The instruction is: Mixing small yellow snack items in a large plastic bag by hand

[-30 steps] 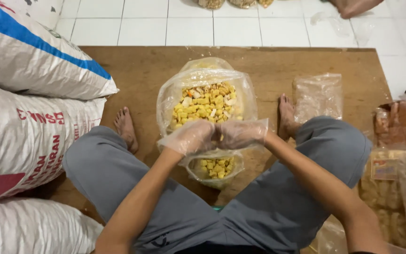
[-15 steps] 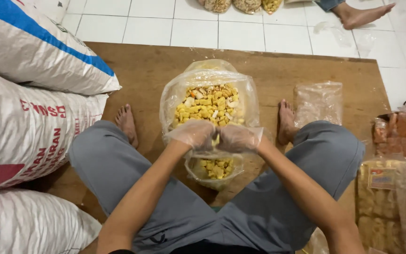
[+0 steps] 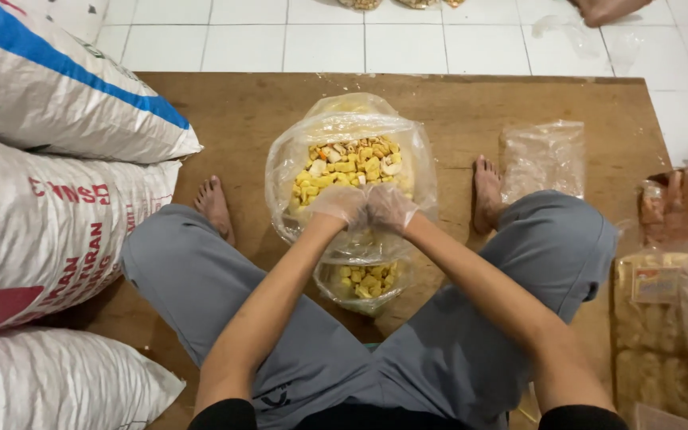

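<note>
Small bag [image 3: 362,280]: between the knees, just under both hands, partly filled with yellow snack pieces
Left hand [image 3: 336,203]: gloved, fingers curled at the big bag's near rim; cannot tell what it pinches
Right hand [image 3: 390,207]: gloved, touching the left, equally near
Big bag [image 3: 349,171]: just beyond the hands, mouth open upward
Surface: wooden board [image 3: 232,119], sacks [image 3: 49,199] left, white tiled floor [image 3: 320,40] beyond

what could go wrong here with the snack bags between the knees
Spill, possibly: both gloved hands, left hand and right hand, meet at the near rim of the large open bag of yellow snack pieces, over the small bag; pieces could miss it and land on the wooden board.

Tip-over: the large bag is thin, soft plastic with nothing bracing it, so a tug might slump it.

Hygiene: bare feet rest on the board close to the open bags.
</note>
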